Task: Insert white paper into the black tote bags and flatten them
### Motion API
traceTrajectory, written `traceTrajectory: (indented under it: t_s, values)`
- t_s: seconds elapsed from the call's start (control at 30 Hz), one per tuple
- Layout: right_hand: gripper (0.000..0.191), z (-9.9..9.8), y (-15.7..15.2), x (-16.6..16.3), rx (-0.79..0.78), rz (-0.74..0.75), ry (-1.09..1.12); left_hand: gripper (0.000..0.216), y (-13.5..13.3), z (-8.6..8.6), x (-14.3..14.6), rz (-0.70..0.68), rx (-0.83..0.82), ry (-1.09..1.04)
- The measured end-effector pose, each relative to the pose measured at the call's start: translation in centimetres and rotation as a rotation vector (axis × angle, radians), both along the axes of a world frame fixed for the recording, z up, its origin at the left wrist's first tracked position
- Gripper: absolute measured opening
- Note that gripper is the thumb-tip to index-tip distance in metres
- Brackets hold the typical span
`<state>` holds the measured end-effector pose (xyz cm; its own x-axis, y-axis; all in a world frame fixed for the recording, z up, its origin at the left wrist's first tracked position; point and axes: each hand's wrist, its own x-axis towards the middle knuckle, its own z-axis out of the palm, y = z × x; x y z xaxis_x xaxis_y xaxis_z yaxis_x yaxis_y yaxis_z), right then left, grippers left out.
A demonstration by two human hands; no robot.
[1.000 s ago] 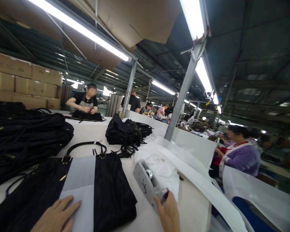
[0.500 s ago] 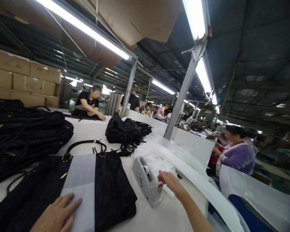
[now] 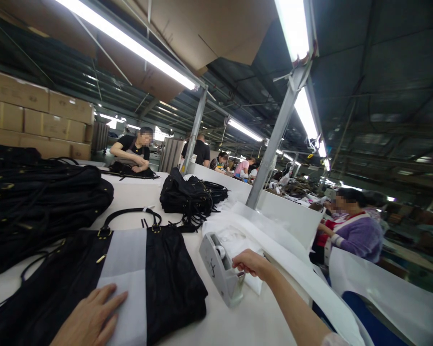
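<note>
My left hand [image 3: 90, 315] lies with fingers spread on a white paper strip [image 3: 127, 262]. The strip runs across a black handbag [image 3: 176, 283] with gold hardware, which lies flat with its handle [image 3: 132, 211] towards the far side. My right hand [image 3: 250, 264] is closed in a pinch at the front end of a grey tape dispenser [image 3: 213, 274]. Inside the dispenser sits a tape roll [image 3: 221, 251]. Whatever is between the right fingertips is too small or hidden to make out.
Black bags are piled [image 3: 50, 192] at the left, and another black bag [image 3: 184, 192] stands beyond. White sheeting [image 3: 274, 245] lies along the right edge. A metal post [image 3: 279, 137] rises behind. Cartons [image 3: 36, 115] are stacked at the back left. Co-workers [image 3: 133, 151] work nearby.
My right hand has shifted slightly left and stays pinched at the dispenser. My left hand stays on the paper strip. The co-worker across the table has drawn an outstretched arm back in.
</note>
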<state>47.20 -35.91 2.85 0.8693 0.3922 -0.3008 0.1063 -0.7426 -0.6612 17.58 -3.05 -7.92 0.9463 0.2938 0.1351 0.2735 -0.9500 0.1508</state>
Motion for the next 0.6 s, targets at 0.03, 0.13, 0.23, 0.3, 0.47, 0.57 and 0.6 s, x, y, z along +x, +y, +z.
traceTrajectory:
  t_s: [0.03,0.13,0.23,0.3,0.47,0.57,0.6]
  values:
    - [0.029,0.3,-0.2,-0.2,0.016,0.000,-0.007,0.047,-0.1,0.2,0.0,-0.002,0.001,0.000]
    - [0.018,1.2,-1.5,-1.2,0.091,-0.006,-0.042,0.046,-0.5,0.9,-0.2,-0.003,0.000,0.006]
    - [0.013,0.3,-3.3,-2.7,0.114,-0.042,-0.063,0.047,-0.9,1.5,-0.2,-0.009,0.010,0.045]
    - [0.014,-1.7,-4.4,-4.0,0.095,-0.079,-0.059,0.048,-1.3,1.9,-0.1,-0.011,0.021,0.070]
    - [0.021,-7.1,-5.2,-6.9,0.054,-0.066,-0.051,0.051,-2.6,3.0,-0.3,0.007,0.051,0.090]
    - [0.024,-6.0,-2.7,-8.9,0.153,0.055,0.094,0.052,-3.6,3.6,-0.3,0.034,0.050,0.106]
    - [0.026,-4.8,-1.1,-9.7,0.217,0.111,0.175,0.053,-3.9,3.8,-0.2,0.048,0.047,0.101]
